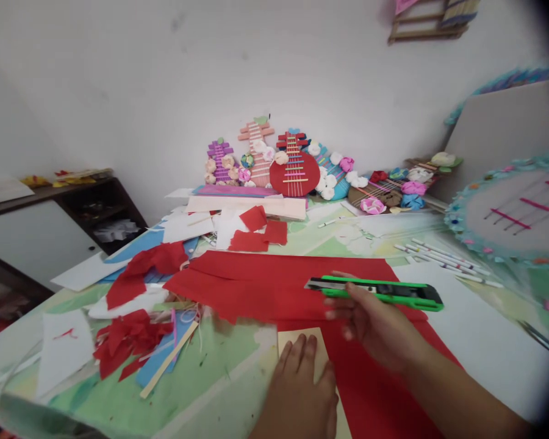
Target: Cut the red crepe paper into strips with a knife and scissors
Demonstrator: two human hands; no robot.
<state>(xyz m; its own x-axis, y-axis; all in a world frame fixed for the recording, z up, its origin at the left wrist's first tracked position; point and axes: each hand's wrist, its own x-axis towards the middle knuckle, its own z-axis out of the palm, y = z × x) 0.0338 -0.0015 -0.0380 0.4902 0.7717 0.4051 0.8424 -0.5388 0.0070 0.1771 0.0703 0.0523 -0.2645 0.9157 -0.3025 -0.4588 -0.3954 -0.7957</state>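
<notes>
My left hand (pixel 304 381) lies on a narrow cream card strip (pixel 318 339), fingers stretched forward and flat on it. The strip rests along the left edge of a large red sheet (pixel 375 378). Above the sheet, my right hand (pixel 375 326) grips a green and black utility knife (pixel 384 291), with its metal blade end pointing left. The fingertips of that hand are slightly blurred. Another part of the red sheet (pixel 256 280) spreads leftward across the table and has a ragged lower edge.
Red scraps (pixel 132 338), a thin wooden stick (pixel 169 360) and white paper pieces (pixel 66 347) lie on the left. Small red squares (pixel 251 241) are farther back. Several decorated lute-shaped crafts (pixel 295 172) lean by the wall. Markers (pixel 448 259) and scissors (pixel 542 341) lie right.
</notes>
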